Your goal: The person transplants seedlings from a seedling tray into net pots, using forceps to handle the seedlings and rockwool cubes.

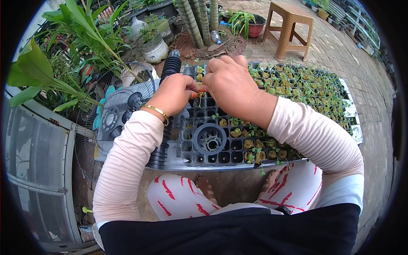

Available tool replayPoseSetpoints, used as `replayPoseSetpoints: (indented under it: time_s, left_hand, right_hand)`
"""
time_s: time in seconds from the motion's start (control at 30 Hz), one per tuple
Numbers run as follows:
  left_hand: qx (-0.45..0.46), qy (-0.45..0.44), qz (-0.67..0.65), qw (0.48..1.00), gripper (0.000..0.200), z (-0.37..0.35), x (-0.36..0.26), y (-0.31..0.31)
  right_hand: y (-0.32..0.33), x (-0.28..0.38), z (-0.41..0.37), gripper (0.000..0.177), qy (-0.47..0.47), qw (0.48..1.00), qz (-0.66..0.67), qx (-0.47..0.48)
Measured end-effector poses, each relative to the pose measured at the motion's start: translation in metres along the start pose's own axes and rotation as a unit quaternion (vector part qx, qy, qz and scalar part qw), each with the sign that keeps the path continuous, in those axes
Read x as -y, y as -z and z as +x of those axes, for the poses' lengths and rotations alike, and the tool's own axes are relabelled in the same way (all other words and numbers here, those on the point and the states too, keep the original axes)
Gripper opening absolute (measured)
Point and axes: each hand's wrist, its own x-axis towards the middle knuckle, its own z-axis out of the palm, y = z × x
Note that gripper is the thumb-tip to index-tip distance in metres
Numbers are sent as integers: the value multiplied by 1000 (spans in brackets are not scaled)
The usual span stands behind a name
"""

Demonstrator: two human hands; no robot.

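Observation:
A black seedling tray [199, 114] lies before me, with leafy seedlings in yellowish plugs. Over its far left part, my left hand [173, 94] and my right hand [234, 87] meet at the fingertips. Between them is a small seedling [200, 95] with a yellowish plug and thin roots hanging down. Both hands are closed in a pinch on it; the right fingertips are partly hidden behind that hand. A black net pot [209, 139] sits on bare cells nearer me. Left of the tray lies a long stack of black net pots [158, 156], partly under my left wrist.
Loose black pots [136, 100] lie by a wire fan guard [91, 140] at left. A glazed metal frame [38, 170] stands beside it. Potted plants [155, 49] and slim trunks [191, 21] are behind. A brown stool [291, 27] stands on the paving at back right.

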Motion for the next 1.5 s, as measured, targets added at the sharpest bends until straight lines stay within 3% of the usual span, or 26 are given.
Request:
replayPoseSetpoints:
  time_s: [0.43,0.6,0.9,1.0,1.07,1.5]
  left_hand:
    - [36,-35,88,995,18,4,4,-3]
    - [49,-33,116,991,17,5,4,-5]
    - [-5,-54,76,996,28,-11,1,4]
    - [-10,-95,67,993,32,-18,0,5]
    - [-17,-170,49,984,33,-20,0,3]
    - [-2,-209,131,969,16,-17,-6,-1]
  right_hand:
    - [4,-11,8,10,-4,999,-2,-41]
    - [-4,-9,10,10,-10,1000,6,-5]
    - [12,-14,9,11,-16,999,30,-29]
    - [14,-12,4,11,-31,999,28,-3]
    - [17,-12,4,13,-40,998,36,16]
    - [20,-13,4,14,-78,996,42,24]
